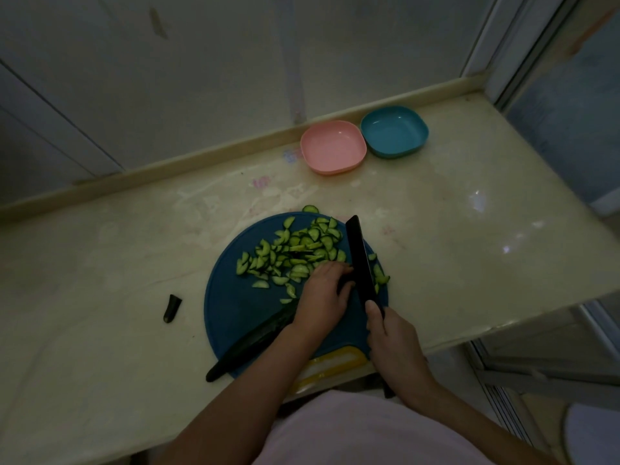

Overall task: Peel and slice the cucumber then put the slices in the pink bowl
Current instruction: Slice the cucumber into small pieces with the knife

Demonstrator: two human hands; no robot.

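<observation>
While slicing looked mid-run, left hand (323, 290) had its fingers curled down on a short cucumber piece (346, 284), mostly hidden, tight against the blade

Right hand (392, 333) was wrapped round the handle of the black knife (359, 260). Blade ran away from the person, tip far and slightly left, edge down on the blue cutting board (235, 297)

Slices (295, 253) sat heaped on the far half of the board, a few to the right of the blade, one off the far rim. Skin looked dark on all of them, so my read: peeling wasn't done

Uncut cucumber half (251, 342) lay on the near-left of the board. Its long axis ran diagonally, rounded tip pointing near-left past the rim and the other end under the left wrist. Axis of the held piece: couldn't tell

Pink bowl (332, 146) was well apart at the back of the counter (100, 263), touching a blue bowl (394, 130), no slices inside

Next move, judged: finish this piece with fingertips tucked, then rotate the long half across the blade, then transfer to the bowl
</observation>
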